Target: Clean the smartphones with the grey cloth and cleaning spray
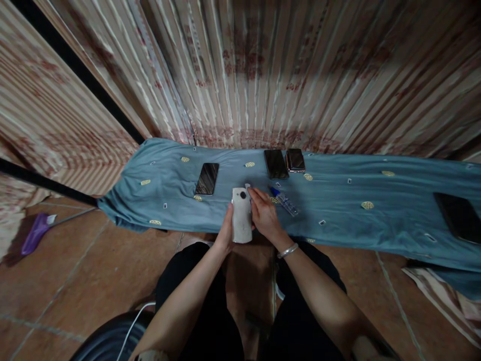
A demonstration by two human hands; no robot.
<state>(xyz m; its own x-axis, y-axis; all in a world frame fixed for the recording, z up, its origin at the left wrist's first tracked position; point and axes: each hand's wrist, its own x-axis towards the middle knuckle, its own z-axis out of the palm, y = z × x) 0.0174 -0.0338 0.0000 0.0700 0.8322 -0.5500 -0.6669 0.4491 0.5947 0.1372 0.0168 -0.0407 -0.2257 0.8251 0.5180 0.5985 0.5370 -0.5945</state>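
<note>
A white phone [241,215] lies back-up, camera lens showing, at the near edge of a blue cloth-covered table [338,200]. My left hand [226,231] grips its left side. My right hand [265,214] rests on its right edge, with the fingertips near the top by the lens and a small pale item pinched there; I cannot tell what it is. A silver bracelet is on my right wrist. A clear pen-like tool with a blue tip [284,201] lies just right of my right hand.
A black phone [207,178] lies to the left, two more dark phones [276,164] [295,160] at the back, and a dark device [459,216] far right. Striped curtains hang behind. A purple mop [35,233] lies on the tiled floor at left.
</note>
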